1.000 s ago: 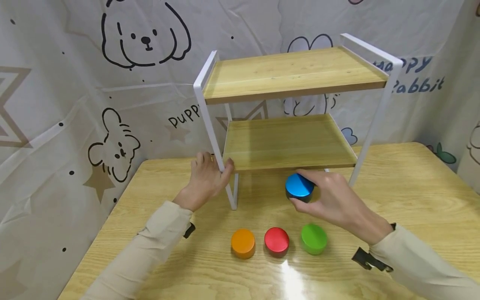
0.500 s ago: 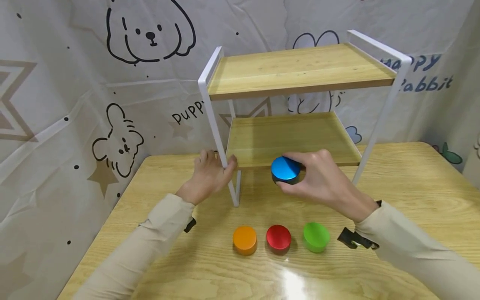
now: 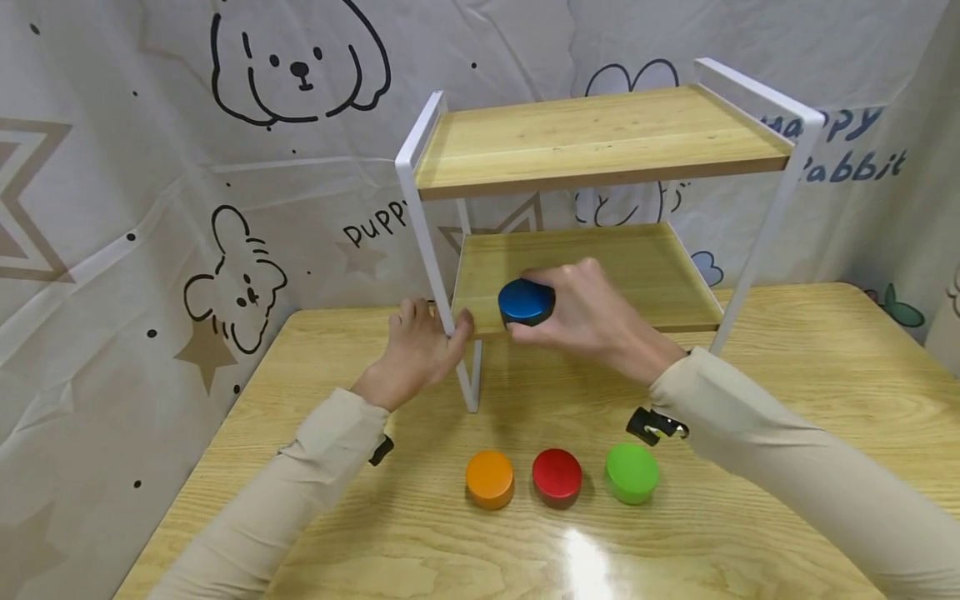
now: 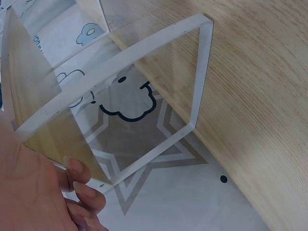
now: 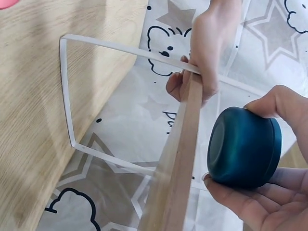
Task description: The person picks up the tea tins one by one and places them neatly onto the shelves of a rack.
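My right hand [image 3: 588, 312] pinches a blue round tin [image 3: 525, 302] by its sides, in front of the lower board of a two-tier shelf [image 3: 600, 142]. In the right wrist view the tin [image 5: 243, 147] sits between thumb and fingers, apart from the board's edge. My left hand [image 3: 420, 346] grips the shelf at its left front post, where the lower board joins; its curled fingers [image 4: 84, 190] show in the left wrist view. On the table, nearer me, an orange tin [image 3: 490, 480], a red tin [image 3: 557, 478] and a green tin [image 3: 632, 473] stand in a row.
The shelf has white metal side frames [image 3: 761, 233] and stands on a wood-grain table [image 3: 360, 533]. Behind it and to the left hangs a pale curtain [image 3: 112, 350] with cartoon drawings. A bare board forms the upper tier.
The blue tin has moved up and to the left in my right hand, from below the lower board to in front of it. My left hand has stayed on the shelf.
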### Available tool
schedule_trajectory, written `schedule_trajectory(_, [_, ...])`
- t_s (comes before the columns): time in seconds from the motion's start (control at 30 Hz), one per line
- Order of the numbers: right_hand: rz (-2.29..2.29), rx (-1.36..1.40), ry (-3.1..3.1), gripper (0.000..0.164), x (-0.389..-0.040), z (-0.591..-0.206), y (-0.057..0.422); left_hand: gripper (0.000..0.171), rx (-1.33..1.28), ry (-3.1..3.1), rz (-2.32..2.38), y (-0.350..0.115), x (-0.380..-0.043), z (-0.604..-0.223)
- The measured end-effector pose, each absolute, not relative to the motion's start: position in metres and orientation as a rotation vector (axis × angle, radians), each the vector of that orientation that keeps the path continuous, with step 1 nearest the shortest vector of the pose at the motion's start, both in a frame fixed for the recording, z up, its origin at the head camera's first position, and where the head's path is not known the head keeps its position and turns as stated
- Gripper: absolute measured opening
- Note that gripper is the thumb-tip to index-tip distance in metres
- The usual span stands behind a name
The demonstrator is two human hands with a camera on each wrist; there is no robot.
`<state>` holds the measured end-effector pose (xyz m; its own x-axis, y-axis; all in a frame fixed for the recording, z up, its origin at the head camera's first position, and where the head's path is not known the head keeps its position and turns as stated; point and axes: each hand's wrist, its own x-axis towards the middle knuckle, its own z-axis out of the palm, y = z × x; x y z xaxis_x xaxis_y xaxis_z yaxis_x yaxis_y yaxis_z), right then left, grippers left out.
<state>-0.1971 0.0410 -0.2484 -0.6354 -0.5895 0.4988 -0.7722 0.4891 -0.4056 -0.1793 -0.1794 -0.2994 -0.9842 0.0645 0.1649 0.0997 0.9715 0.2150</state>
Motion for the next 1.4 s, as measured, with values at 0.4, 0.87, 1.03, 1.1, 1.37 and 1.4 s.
schedule_trajectory(0.4, [0.932,1.178,-2.475,0.037,-0.214,-0.252,0.012,0.048,-0.144,-2.992,-0.320,-0.180,-0.177,-0.300])
schedule_trajectory(0.87, [0.906,1.120,-2.451,0.040,-0.223,-0.260,0.003,0.050,-0.178,-2.995,-0.259,-0.181,-0.180,-0.301])
schedule_trajectory(1.03, [0.862,1.106,-2.493,0.045,-0.224,-0.257,0.000,0.052,-0.147,-3.019,-0.295,-0.182,-0.182,-0.301])
schedule_trajectory(1.1, [0.860,1.106,-2.509,0.046,-0.224,-0.257,-0.001,0.054,-0.114,-3.029,-0.337,-0.183,-0.182,-0.302])
schedule_trajectory(1.37, [0.886,1.102,-2.516,0.049,-0.224,-0.258,0.000,0.055,-0.110,-3.013,-0.374,-0.182,-0.183,-0.303])
schedule_trajectory(1.4, [0.895,1.098,-2.514,0.050,-0.224,-0.258,0.001,0.055,-0.117,-3.007,-0.373,-0.181,-0.183,-0.302])
